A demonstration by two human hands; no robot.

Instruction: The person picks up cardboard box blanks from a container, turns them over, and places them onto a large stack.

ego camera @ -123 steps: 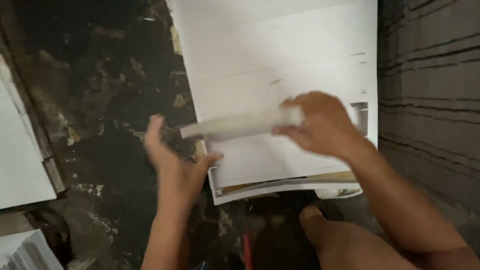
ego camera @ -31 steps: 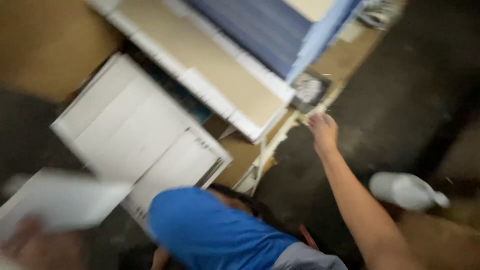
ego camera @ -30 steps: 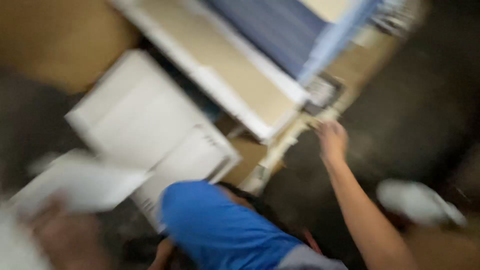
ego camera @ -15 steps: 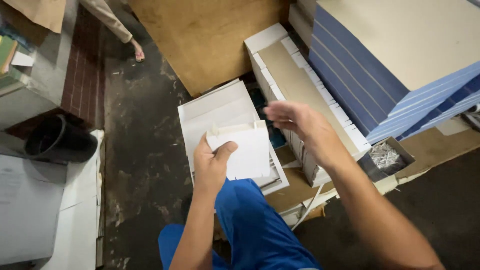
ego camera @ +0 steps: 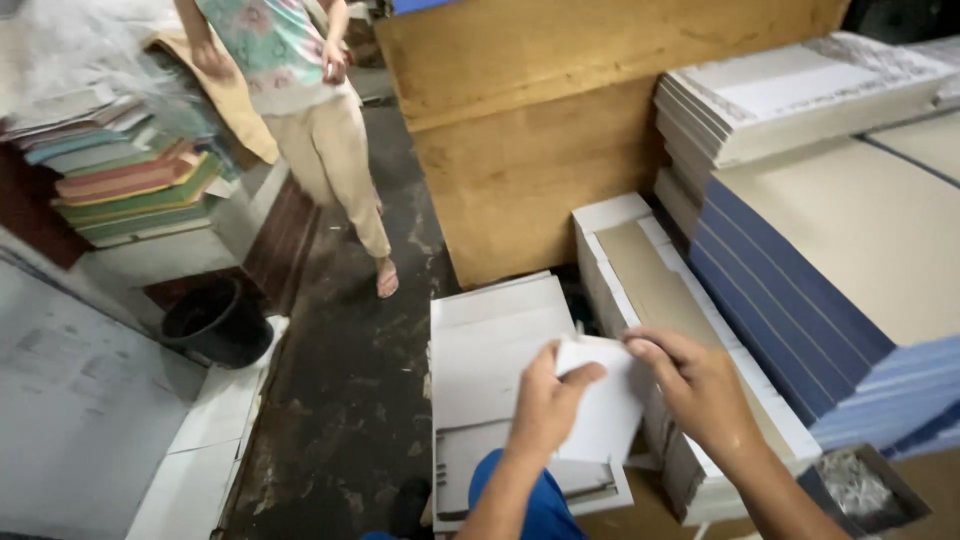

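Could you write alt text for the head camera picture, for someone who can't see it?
Both hands, the left hand and right hand, hold a white folded sheet above a stack of white sheets on a dark floor. Blue and tan board stacks stand to the right, and another person stands beyond.

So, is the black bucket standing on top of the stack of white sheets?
No, the black bucket stands on the dark floor at the left, apart from the stack of white sheets near both hands.

Matt white paper sheet (ego camera: pixel 605 405), rough brown wooden board (ego camera: pixel 560 130), glossy black plastic bucket (ego camera: pixel 215 322).
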